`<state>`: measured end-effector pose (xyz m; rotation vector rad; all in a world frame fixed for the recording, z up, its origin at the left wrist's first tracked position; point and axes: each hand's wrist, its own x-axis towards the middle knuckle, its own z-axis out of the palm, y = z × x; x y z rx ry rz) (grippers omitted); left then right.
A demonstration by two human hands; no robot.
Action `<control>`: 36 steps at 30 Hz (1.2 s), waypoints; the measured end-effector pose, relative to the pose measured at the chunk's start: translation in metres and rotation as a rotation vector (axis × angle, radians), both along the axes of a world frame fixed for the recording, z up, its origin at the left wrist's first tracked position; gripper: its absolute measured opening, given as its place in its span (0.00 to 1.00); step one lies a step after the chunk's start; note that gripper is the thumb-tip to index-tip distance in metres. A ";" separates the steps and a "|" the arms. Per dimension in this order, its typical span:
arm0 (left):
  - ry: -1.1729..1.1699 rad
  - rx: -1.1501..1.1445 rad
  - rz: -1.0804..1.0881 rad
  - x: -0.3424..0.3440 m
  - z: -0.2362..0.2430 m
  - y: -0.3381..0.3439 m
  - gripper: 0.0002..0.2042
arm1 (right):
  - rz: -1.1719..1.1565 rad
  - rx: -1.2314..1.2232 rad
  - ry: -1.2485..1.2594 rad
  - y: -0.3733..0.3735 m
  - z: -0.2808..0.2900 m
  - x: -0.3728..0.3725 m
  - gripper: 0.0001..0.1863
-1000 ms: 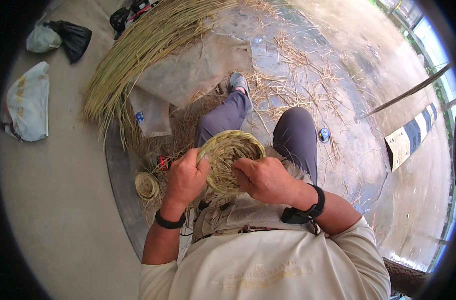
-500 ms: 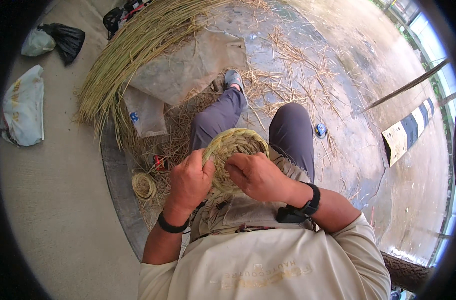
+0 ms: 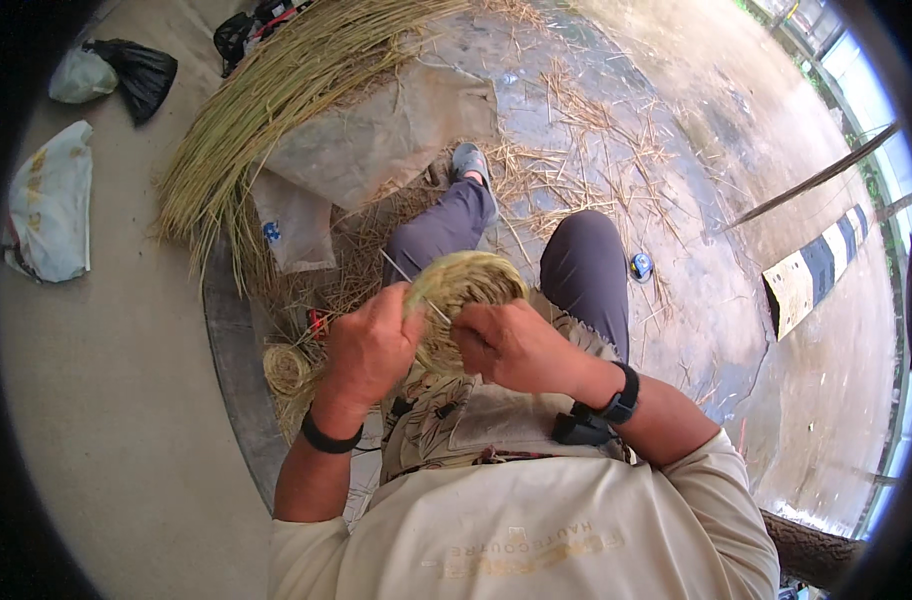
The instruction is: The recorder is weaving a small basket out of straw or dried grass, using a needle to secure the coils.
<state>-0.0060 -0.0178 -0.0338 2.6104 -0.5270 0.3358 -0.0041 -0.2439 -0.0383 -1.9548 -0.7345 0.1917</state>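
A round coiled straw basket (image 3: pixel 473 275) sits at my lap, tilted with its opening toward me. My left hand (image 3: pixel 374 335) is closed on its left rim, thumb on the inner side. My right hand (image 3: pixel 511 342) is closed over the basket's inside, fingertips pinched together. A thin, pale rod (image 3: pixel 437 311), like a long needle or awl, runs from the right fingertips to the left rim. Its far length (image 3: pixel 397 265) sticks out beyond the rim, above my left hand. Whatever part lies inside my right fist is hidden.
A smaller straw coil (image 3: pixel 287 370) lies left of my lap, near a red object (image 3: pixel 318 323). Long straw stalks (image 3: pixel 266 120) pile beyond, beside a plastic sheet (image 3: pixel 376 140). A blue tape measure (image 3: pixel 641 266) lies right of my knee. Bags (image 3: pixel 51 210) lie far left.
The thin rod now shows across the basket's left wall and past its rim; earlier it was not visible. The basket has tilted and shifted slightly left, and my left hand has moved slightly left.
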 end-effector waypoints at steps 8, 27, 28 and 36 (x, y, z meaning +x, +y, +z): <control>-0.021 0.068 -0.223 -0.002 0.011 -0.003 0.11 | -0.114 -0.263 -0.147 -0.015 0.052 0.026 0.10; -0.044 0.082 -0.299 -0.001 0.010 -0.009 0.15 | -0.107 0.773 0.494 -0.002 0.046 0.053 0.12; -0.022 0.103 -0.268 0.000 0.009 -0.001 0.15 | -0.175 0.935 0.616 -0.017 0.063 0.054 0.12; 0.052 0.335 0.071 -0.003 0.035 0.123 0.12 | -0.837 0.948 0.225 -0.235 0.071 0.048 0.19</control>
